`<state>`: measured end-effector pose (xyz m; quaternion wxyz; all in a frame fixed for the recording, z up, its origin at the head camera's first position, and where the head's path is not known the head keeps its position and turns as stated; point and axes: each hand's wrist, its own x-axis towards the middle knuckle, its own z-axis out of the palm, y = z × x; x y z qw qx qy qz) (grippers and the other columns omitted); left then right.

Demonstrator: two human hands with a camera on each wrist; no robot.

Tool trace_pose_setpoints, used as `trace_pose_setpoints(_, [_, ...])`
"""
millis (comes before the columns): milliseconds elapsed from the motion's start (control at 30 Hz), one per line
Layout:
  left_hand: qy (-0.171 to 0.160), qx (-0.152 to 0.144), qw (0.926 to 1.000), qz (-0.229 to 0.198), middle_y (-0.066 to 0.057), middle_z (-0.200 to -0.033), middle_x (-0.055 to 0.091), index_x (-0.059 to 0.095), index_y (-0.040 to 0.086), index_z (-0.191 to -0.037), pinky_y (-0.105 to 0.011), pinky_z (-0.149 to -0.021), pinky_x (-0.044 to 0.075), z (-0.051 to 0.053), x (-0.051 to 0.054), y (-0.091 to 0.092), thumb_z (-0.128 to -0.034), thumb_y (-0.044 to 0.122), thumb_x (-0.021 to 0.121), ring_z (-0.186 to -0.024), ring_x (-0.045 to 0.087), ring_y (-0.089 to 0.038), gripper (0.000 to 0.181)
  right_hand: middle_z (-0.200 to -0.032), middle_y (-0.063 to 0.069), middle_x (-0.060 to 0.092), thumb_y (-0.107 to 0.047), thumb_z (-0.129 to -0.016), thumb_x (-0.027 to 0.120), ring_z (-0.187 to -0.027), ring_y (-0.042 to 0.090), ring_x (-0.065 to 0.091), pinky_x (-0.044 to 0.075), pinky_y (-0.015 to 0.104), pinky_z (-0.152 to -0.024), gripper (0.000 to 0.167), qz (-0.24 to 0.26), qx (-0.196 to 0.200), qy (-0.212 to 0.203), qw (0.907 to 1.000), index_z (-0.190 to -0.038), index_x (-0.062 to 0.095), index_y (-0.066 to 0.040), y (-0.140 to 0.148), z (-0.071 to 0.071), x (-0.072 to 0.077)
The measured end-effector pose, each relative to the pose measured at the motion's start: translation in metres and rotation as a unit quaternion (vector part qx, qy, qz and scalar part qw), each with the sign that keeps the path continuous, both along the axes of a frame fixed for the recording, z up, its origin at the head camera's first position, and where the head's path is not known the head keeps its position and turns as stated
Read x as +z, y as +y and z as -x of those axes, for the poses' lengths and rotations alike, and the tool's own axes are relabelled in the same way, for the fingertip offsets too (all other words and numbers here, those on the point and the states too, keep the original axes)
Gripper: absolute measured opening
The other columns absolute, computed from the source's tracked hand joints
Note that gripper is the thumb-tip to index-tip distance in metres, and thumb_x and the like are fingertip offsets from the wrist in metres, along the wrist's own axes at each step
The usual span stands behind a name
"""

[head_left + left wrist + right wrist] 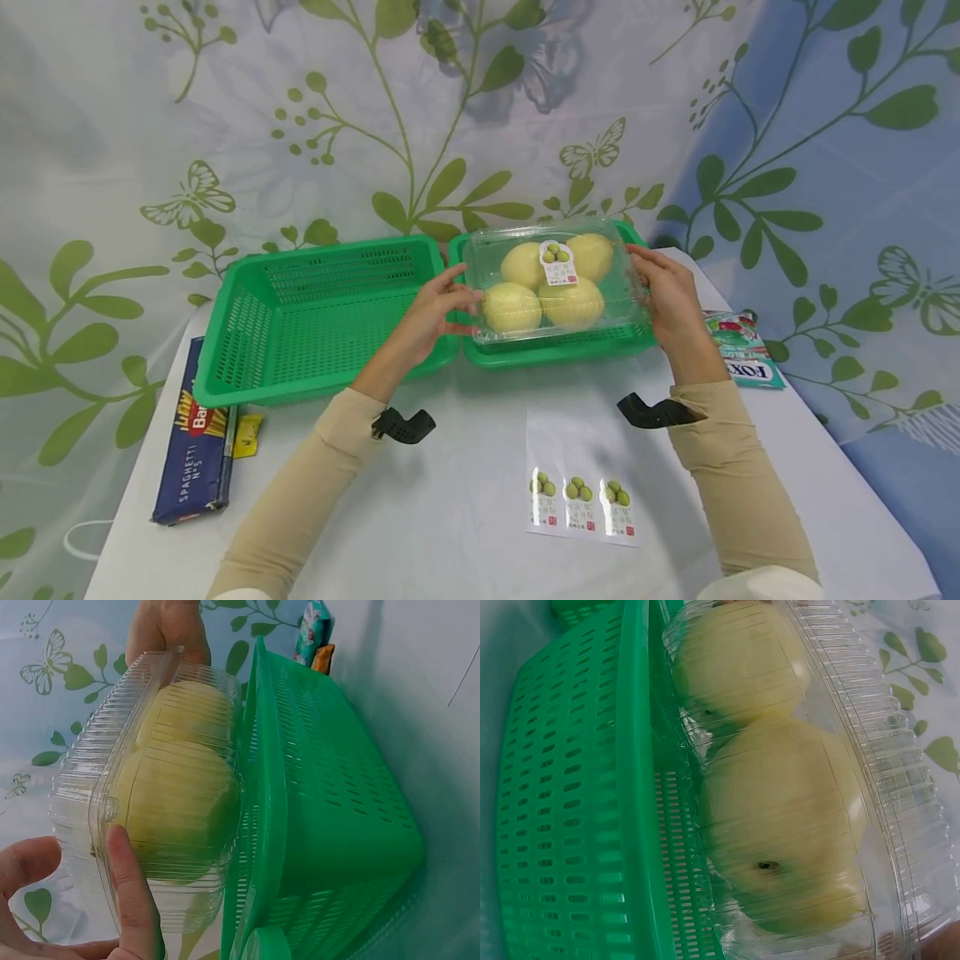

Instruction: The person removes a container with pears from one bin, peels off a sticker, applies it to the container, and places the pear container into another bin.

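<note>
A clear plastic clamshell box [491,258] holds several round yellow fruits [512,308], and a label with a fruit picture [558,262] sits on its lid. My left hand [429,315] holds the box at its left end, with a finger [133,896] against the rim. At the opposite end, my right hand [667,292] grips it; most of that hand is out of the right wrist view. The box is over the right green basket [555,354], tilted towards me. Whether its base touches the basket is hard to see.
A second green basket [330,387] stands to the left. Beside it lie a blue spaghetti box [191,467] and a small yellow packet [247,436]. A label sheet [581,504] lies in front, and a Fox's bag [746,354] at the right. Patterned cloth hangs behind.
</note>
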<state>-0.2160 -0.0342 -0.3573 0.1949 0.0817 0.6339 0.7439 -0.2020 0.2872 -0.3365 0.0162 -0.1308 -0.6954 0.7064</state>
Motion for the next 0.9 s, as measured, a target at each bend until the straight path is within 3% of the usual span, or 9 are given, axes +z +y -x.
trace_pose_setpoints(200, [-0.005, 0.01, 0.9997, 0.02, -0.002, -0.1, 0.052, 0.021, 0.015, -0.161, -0.026, -0.066, 0.063, 0.003, -0.002, 0.004, -0.0978, 0.016, 0.061, -0.085, 0.057, -0.011, 0.075, -0.11, -0.016, 0.044, -0.036, -0.106, 0.049, -0.093, 0.006, 0.036, 0.028, 0.031, -0.086, 0.049, -0.022, 0.004, -0.005, 0.9997, -0.151, 0.047, -0.018, 0.001, 0.003, -0.001])
trace_pose_setpoints(400, [-0.002, 0.022, 0.9985, 0.05, -0.002, -0.105, 0.05, 0.021, 0.016, -0.162, -0.025, -0.066, 0.063, 0.004, -0.004, 0.009, -0.0991, 0.019, 0.061, -0.083, 0.056, -0.009, 0.075, -0.114, -0.019, 0.043, -0.037, -0.106, 0.046, -0.095, 0.006, 0.036, 0.024, 0.032, -0.088, 0.049, -0.051, 0.008, -0.01, 0.9986, -0.152, 0.046, -0.02, 0.003, 0.005, -0.006])
trace_pose_setpoints(533, [-0.01, 0.022, 0.9979, 0.06, -0.002, -0.108, 0.05, 0.02, 0.017, -0.162, -0.025, -0.067, 0.063, 0.004, -0.002, 0.012, -0.0993, 0.02, 0.062, -0.084, 0.055, -0.009, 0.075, -0.114, -0.018, 0.042, -0.037, -0.106, 0.047, -0.093, 0.006, 0.036, 0.022, 0.031, -0.085, 0.05, -0.041, 0.007, -0.012, 0.9991, -0.153, 0.045, -0.019, 0.006, 0.005, -0.007])
trace_pose_setpoints(667, [-0.016, 0.026, 0.997, 0.072, -0.002, -0.109, 0.051, 0.02, 0.016, -0.162, -0.025, -0.067, 0.063, 0.006, -0.002, 0.015, -0.0989, 0.021, 0.063, -0.084, 0.055, -0.009, 0.077, -0.112, -0.017, 0.042, -0.037, -0.106, 0.047, -0.093, 0.006, 0.035, 0.021, 0.032, -0.086, 0.051, -0.032, 0.009, -0.011, 0.9994, -0.153, 0.044, -0.017, 0.008, 0.006, -0.009])
trace_pose_setpoints(800, [-0.021, 0.027, 0.996, 0.083, -0.001, -0.103, 0.051, 0.019, 0.014, -0.162, -0.025, -0.068, 0.063, 0.009, -0.003, 0.019, -0.0978, 0.02, 0.065, -0.081, 0.055, -0.009, 0.079, -0.111, -0.015, 0.043, -0.041, -0.105, 0.047, -0.096, 0.006, 0.037, 0.028, 0.031, -0.089, 0.056, -0.048, 0.012, -0.013, 0.9987, -0.154, 0.042, -0.015, 0.009, 0.008, -0.012])
trace_pose_setpoints(900, [-0.024, 0.025, 0.995, 0.094, 0.0, -0.1, 0.051, 0.018, 0.013, -0.162, -0.027, -0.072, 0.064, 0.012, -0.005, 0.022, -0.0964, 0.017, 0.067, -0.081, 0.056, -0.009, 0.082, -0.124, -0.011, 0.046, -0.049, -0.103, 0.048, -0.109, 0.009, 0.04, 0.035, 0.034, -0.1, 0.064, -0.072, 0.013, -0.021, 0.9971, -0.155, 0.04, -0.014, 0.009, 0.009, -0.014])
